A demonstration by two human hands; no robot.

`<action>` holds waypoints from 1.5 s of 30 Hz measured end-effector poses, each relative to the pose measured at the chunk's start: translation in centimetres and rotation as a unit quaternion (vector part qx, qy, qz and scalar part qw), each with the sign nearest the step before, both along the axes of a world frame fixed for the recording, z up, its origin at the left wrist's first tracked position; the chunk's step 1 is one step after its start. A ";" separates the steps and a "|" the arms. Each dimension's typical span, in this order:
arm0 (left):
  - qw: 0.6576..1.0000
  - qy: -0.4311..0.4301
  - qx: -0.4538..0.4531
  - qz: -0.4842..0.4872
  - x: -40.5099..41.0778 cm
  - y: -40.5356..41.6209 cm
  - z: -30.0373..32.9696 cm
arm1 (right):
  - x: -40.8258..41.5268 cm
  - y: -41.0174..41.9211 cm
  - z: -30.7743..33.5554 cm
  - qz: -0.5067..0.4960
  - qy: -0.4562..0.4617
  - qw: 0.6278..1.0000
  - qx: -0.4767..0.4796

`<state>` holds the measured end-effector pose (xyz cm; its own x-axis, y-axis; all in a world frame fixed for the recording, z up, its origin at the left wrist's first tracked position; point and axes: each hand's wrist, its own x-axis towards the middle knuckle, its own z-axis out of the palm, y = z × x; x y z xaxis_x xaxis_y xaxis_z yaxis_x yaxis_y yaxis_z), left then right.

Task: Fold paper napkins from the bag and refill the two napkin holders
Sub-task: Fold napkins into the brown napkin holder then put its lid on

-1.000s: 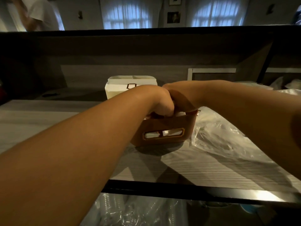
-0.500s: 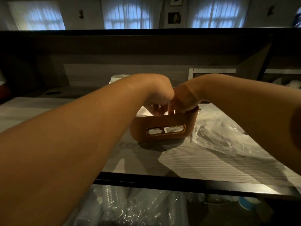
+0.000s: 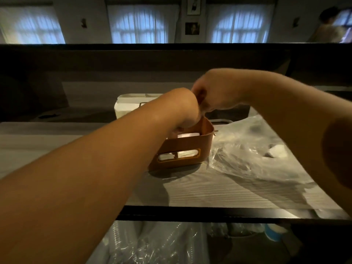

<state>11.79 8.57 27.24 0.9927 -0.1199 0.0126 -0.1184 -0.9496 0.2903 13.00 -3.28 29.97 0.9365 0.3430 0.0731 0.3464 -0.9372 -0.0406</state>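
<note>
- Step in hand: judged to be the loading of the brown napkin holder [image 3: 187, 149]. It stands on the table [image 3: 209, 189], and white napkins [image 3: 188, 134] show above its near wall and through the slot in its front.
- Left hand [image 3: 185, 113]: bent down at the wrist into the holder's open top. Its fingers are hidden behind the wrist and the holder wall, so whether they press or pinch the napkins cannot be told.
- Right hand [image 3: 213, 92]: raised above the holder's far right corner, clear of the rim, its fingers curled under. Whether they pinch anything cannot be told; the frame is blurred there.
- Second holder [image 3: 129, 104]: white, standing behind the brown one and partly covered by the left forearm. Its fill level is not visible.
- Bag [image 3: 247, 149]: clear plastic, lying crumpled on the table just right of the brown holder, with a small white piece [image 3: 276, 151] seen through it, probably more napkins.
- Next move, as a judgement: seat the stack level in the brown holder, then draw a fresh napkin from the bag with the free right hand for folding.
</note>
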 end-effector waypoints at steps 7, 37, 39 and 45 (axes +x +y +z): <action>0.976 -0.070 -0.115 -0.172 -2.5 -8.1 -3.1 | -5.1 -10.6 -6.7 -0.161 0.058 0.982 0.079; 0.940 0.012 -0.251 -0.230 3.5 -15.5 -15.5 | 2.2 -18.1 -10.5 -0.105 0.140 0.925 -0.338; 0.939 0.021 -0.257 -0.226 3.6 -15.4 -15.5 | 1.9 -18.3 -9.9 -0.100 0.126 0.938 -0.308; 0.901 0.013 -0.354 -0.248 3.6 -15.2 -15.5 | 0.2 -18.1 -8.3 -0.081 0.008 0.981 -0.175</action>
<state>15.39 -6.65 11.77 0.8198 -0.5208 0.2381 -0.4622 -0.3564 0.8120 13.24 -21.34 21.64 0.9810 0.1903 -0.0375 0.1930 -0.9373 0.2901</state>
